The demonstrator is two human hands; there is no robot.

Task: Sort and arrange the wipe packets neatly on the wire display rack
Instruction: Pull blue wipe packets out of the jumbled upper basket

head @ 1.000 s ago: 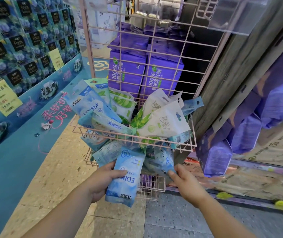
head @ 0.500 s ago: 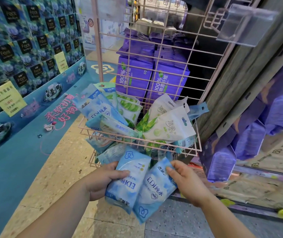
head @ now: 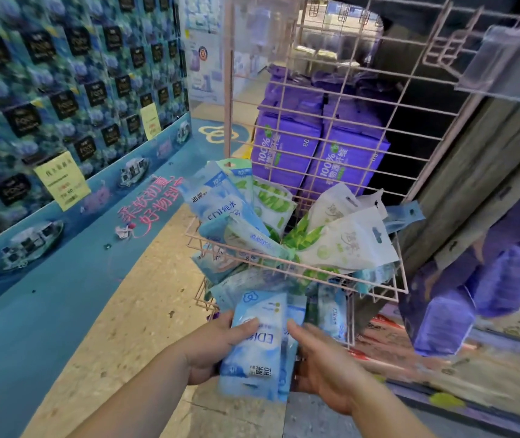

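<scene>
Nearest the camera, the left hand (head: 212,349) grips a light blue wipe packet (head: 254,346) from its left edge, thumb laid across the printed front, while the right hand (head: 321,363) presses its fingers against the right edge of the same stack; a second blue packet (head: 285,358) shows only as a thin strip behind the first, and how many lie beneath cannot be told. The right palm is turned away, so only its upper fingers are seen to touch the packets. Just above the hands, a lower wire tier (head: 348,314) holds more blue packets, mostly covered by the held stack and the basket overhead. That pink wire basket (head: 315,273) is crammed with jumbled packets: a blue one (head: 217,200) standing tilted at the left, a green-and-white one (head: 272,200) behind it, and a white packet with a green leaf print (head: 347,245) leaning to the right; those deeper in the heap are hidden. Behind the rack's back grid (head: 362,99) stand purple packs (head: 287,143), their print crossed by the wires. At far left, a blue display wall (head: 62,90) with a yellow price tag (head: 61,180) is blurred, its text unreadable. At the right edge, purple shapes (head: 473,298) are smeared and cannot be identified.
</scene>
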